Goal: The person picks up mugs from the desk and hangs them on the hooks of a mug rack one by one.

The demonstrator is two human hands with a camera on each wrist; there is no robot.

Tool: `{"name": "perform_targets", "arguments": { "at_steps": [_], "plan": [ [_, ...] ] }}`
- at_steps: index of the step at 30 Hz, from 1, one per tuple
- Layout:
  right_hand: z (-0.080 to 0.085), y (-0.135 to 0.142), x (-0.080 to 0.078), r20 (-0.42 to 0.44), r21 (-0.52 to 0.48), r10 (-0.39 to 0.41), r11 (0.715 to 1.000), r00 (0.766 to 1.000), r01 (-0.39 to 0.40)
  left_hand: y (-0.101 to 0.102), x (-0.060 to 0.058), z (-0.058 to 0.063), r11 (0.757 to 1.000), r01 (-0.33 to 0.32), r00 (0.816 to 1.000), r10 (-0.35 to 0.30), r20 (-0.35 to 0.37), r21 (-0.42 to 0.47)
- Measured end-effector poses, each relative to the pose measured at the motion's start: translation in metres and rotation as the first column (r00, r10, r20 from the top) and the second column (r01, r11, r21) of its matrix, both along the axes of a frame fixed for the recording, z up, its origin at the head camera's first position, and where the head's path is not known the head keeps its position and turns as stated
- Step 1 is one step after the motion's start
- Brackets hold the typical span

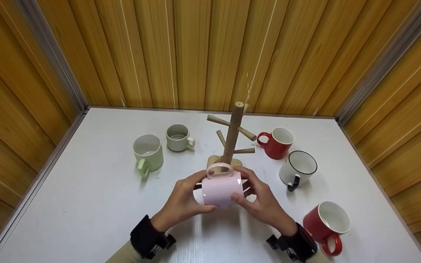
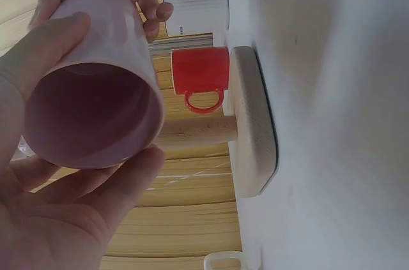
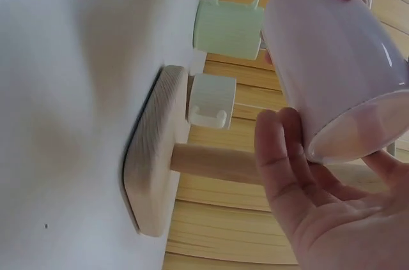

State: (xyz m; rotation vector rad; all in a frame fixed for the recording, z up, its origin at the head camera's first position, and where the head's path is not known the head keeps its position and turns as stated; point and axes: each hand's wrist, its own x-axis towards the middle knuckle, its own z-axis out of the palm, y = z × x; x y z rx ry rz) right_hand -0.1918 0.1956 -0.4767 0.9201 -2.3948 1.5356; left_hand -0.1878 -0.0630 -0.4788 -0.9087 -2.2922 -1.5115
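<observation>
Left fingers (image 1: pixel 196 176) and right fingers (image 1: pixel 249 174) clamped the pink mug (image 1: pixel 220 190); we judged a positioning step, next calling for clearance from the wooden rack (image 1: pixel 232 138).

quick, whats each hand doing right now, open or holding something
Left hand: closed around one end of the pink mug.
Right hand: holding the same mug at its other end.

The left hand (image 1: pixel 183 201) and right hand (image 1: pixel 263 204) are bare. A fat black left band (image 1: pixel 144 236) and black right band (image 1: pixel 300 243) go around the wrists. Small dark left clip (image 1: pixel 165 241) and right clip (image 1: pixel 281 245) stick out. The left sleeve (image 1: pixel 124 254) is light tan.
</observation>
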Motion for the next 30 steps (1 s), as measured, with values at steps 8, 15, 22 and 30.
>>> {"name": "perform_targets", "arguments": {
  "at_steps": [8,15,22,30],
  "plan": [
    [0.0043,0.0023,0.0002,-0.058,0.008,0.008,1.0,0.998,-0.007,-0.0018,-0.0021,-0.0023,1.0,0.013,1.0,-0.012,-0.027,0.014],
    [0.0059,-0.001,0.0004,-0.033,0.008,0.017,1.0,0.999,-0.017,-0.002,-0.0029,-0.006,0.999,0.007,1.0,-0.006,-0.025,0.038],
    [0.0065,-0.0031,-0.0015,-0.082,-0.049,0.013,0.999,0.997,-0.017,0.0012,-0.0018,-0.0063,0.998,0.015,0.999,-0.018,0.036,0.066],
    [0.0085,-0.0049,-0.0041,-0.123,-0.049,-0.034,0.998,0.992,0.028,0.0015,-0.0002,-0.0024,1.0,-0.019,0.998,0.018,0.055,0.011]
  ]
}}
